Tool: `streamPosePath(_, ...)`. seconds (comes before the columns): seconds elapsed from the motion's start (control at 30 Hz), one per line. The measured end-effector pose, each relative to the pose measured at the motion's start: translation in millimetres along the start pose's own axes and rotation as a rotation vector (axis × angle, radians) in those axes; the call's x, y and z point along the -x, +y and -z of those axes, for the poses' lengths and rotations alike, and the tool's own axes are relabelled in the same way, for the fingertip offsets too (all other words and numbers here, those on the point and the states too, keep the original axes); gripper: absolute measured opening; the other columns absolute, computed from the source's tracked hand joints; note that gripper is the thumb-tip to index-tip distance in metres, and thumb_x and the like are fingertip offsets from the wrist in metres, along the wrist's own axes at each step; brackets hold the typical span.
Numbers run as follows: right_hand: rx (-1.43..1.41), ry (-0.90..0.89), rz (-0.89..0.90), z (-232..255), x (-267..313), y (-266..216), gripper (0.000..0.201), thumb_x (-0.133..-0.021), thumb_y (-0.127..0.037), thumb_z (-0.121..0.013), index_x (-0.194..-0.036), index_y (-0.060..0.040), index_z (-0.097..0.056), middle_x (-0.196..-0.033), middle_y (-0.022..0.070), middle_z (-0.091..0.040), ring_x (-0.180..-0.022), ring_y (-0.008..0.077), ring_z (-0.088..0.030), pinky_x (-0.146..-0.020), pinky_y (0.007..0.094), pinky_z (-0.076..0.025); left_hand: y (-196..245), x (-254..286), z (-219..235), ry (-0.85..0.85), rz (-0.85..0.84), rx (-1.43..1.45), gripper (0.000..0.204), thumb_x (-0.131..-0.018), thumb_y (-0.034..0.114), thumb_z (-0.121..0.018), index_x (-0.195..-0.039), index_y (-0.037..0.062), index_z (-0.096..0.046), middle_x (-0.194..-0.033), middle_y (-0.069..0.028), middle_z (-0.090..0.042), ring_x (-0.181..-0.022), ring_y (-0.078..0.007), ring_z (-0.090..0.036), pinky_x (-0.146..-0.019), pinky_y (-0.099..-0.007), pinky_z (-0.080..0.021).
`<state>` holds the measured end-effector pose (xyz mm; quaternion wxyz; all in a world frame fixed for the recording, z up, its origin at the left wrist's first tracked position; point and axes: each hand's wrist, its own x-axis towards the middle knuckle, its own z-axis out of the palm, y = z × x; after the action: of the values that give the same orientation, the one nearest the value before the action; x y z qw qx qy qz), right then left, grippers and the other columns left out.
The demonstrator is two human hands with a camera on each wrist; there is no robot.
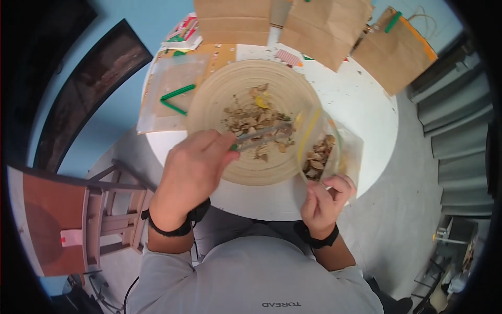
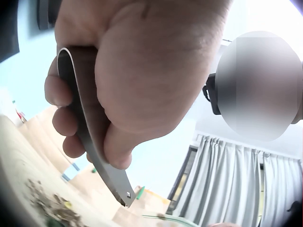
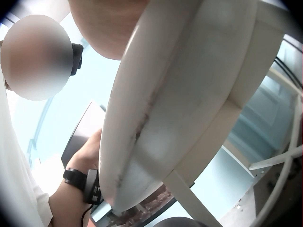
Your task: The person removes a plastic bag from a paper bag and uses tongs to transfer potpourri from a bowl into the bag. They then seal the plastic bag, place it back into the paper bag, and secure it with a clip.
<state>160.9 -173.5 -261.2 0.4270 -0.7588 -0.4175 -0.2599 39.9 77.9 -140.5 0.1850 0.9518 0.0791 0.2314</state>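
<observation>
My left hand [image 1: 194, 168] grips metal tongs [image 2: 85, 113] by their bent end. In the head view the tongs' tips reach over the round woven tray [image 1: 209, 112], among dried brown pieces [image 1: 251, 119] and close to the mouth of a clear zip bag [image 1: 334, 136]. A yellow piece [image 1: 261, 102] lies with the brown ones. My right hand [image 1: 329, 199] pinches the lower edge of the bag, which stands tilted at the tray's right side with more dried pieces [image 1: 318, 157] inside. In the right wrist view only part of the right hand [image 3: 111, 23] shows above the table edge.
Brown paper bags [image 1: 235, 21] stand along the back of the round white table [image 1: 374, 131]. Flat plastic bags [image 1: 167, 78] and a bent green clip strip [image 1: 178, 97] lie left of the tray. A wooden chair [image 1: 117, 214] stands at lower left, grey curtains [image 1: 455, 125] at right.
</observation>
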Motion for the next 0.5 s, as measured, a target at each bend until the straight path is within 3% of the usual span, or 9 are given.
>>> streamPosePath(0.1,0.007,0.005,-0.002,-0.3,-2.9,-2.8,0.022,-0.078,-0.002,-0.075,-0.096,-0.0131,-0.079,-0.112,0.0086,-0.055,-0.113,0.0347,-0.048,-0.099,0.0417,-0.043,23.1,-12.3,-20.4,-0.108,-0.118,0.048,0.035,-0.084,0.015,-0.082,-0.115,0.0021,-0.069,-0.096,-0.0142,-0.069,-0.085,-0.0358,-0.068,-0.071,-0.0433,-0.056)
streamPosePath(0.17,0.031,0.015,0.017,2.4,-2.5,-3.7,0.017,-0.082,-0.002,-0.073,-0.096,-0.0108,-0.075,-0.115,0.0107,-0.053,-0.114,0.0353,-0.047,-0.1,0.0453,-0.043,35.6,-16.3,-27.0,-0.192,-0.123,0.025,0.037,-0.086,0.016,-0.08,-0.118,0.0034,-0.067,-0.101,-0.013,-0.069,-0.091,-0.0358,-0.069,-0.076,-0.0434,-0.058)
streamPosePath(0.27,0.055,0.077,0.041,4.8,2.7,-0.8,0.014,-0.086,-0.002,-0.07,-0.098,-0.01,-0.072,-0.116,0.0119,-0.053,-0.113,0.0354,-0.048,-0.101,0.0481,-0.043,28.2,-14.4,-15.7,-0.081,-0.065,0.015,0.035,-0.089,0.014,-0.078,-0.12,0.0033,-0.067,-0.103,-0.016,-0.069,-0.093,-0.0376,-0.069,-0.076,-0.0449,-0.057)
streamPosePath(0.37,0.048,0.146,0.025,5.5,11.0,2.5,0.015,-0.085,-0.005,-0.069,-0.096,-0.0139,-0.074,-0.116,0.0099,-0.053,-0.114,0.0343,-0.046,-0.103,0.0467,-0.042,-1.8,-11.4,10.7,-0.09,0.122,-0.128,0.033,-0.093,0.015,-0.075,-0.121,0.0012,-0.067,-0.106,-0.0207,-0.07,-0.095,-0.0414,-0.069,-0.078,-0.0479,-0.055)
streamPosePath(0.5,0.016,0.136,0.017,2.5,9.0,4.1,0.014,-0.086,-0.007,-0.07,-0.096,-0.0155,-0.074,-0.116,0.0084,-0.052,-0.116,0.0339,-0.045,-0.104,0.046,-0.041,-78.4,-30.1,22.7,-0.162,0.174,-0.184,0.03,-0.1,0.021,-0.067,-0.119,-0.002,-0.068,-0.105,-0.0255,-0.07,-0.097,-0.0461,-0.066,-0.082,-0.05,-0.052)
